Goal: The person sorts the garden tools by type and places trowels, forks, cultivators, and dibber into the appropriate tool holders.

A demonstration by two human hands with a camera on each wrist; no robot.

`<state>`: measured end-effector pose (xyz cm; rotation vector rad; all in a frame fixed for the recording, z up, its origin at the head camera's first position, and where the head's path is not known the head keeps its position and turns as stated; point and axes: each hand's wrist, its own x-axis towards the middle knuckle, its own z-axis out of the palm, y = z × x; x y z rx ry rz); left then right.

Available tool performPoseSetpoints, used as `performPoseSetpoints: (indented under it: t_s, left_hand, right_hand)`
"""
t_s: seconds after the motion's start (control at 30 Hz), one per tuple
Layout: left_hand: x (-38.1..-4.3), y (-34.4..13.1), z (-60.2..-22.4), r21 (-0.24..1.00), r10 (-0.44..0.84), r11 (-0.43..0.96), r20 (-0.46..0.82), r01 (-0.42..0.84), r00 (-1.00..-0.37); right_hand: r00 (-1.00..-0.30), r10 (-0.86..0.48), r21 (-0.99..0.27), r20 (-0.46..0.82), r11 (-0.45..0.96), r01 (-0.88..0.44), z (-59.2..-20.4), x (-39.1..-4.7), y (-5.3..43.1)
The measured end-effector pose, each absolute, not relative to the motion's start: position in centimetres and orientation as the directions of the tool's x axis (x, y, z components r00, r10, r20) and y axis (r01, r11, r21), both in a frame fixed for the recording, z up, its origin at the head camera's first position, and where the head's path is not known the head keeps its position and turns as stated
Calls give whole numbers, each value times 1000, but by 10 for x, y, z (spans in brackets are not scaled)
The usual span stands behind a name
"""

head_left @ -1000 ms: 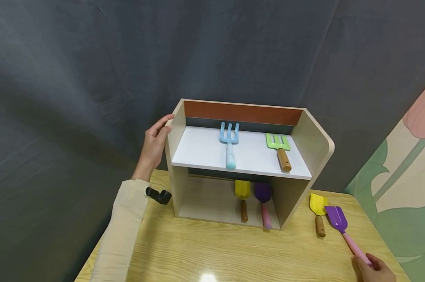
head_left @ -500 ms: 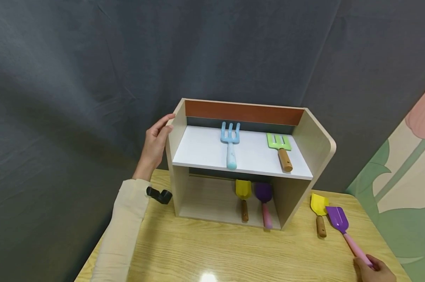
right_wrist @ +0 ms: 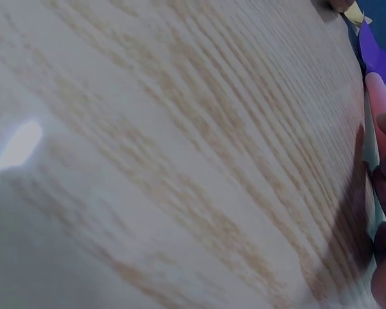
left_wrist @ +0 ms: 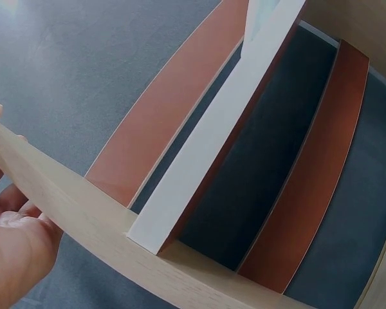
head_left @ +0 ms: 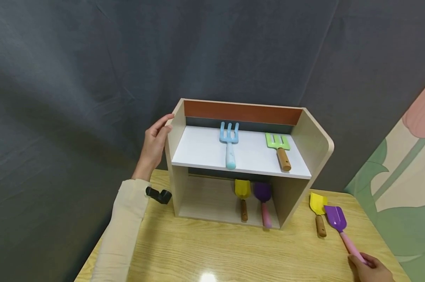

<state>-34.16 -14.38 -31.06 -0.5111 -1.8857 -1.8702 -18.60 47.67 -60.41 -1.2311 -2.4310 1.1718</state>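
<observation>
The left hand grips a pale wooden two-tier shelf by its side; the right hand grasps a purple, square-bladed, pink-handled shovel.

A person's right hand has edged slightly toward ten o'clock in the head view over the past half-second, drawing the pink handle of a purple shovel the same way.

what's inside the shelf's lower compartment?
A yellow shovel and, right of it, a purple shovel; a reddish-brown strip crosses the back. The shelf floor under both shovels is covered.
</observation>
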Motion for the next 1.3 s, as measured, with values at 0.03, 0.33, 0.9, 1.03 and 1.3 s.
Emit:
performPoseSetpoints:
  t_s: [0.03,0.33,0.9,1.03,1.3]
  left_hand:
    - [-342,-144,-310,840,-42,22,543,543,-839]
    - [-341,-144,-309,840,-40,25,543,542,-839]
    - [-342,-144,-309,837,-37,13,547,547,-836]
    - [-342,-144,-309,837,-39,20,547,546,-837]
    - [-341,-144,-310,841,-48,33,540,539,-840]
  right_hand:
    - [-646,739,-709,-189,353,611,-604,-186,476]
    - [-658,722,-680,-213,374,630,-597,-186,470]
    - [-655,730,-709,-196,356,609,-598,-184,464]
    - [-647,732,-714,-214,335,615,-602,-185,467]
    - [-627,746,-768,-225,260,585,-602,-185,465]
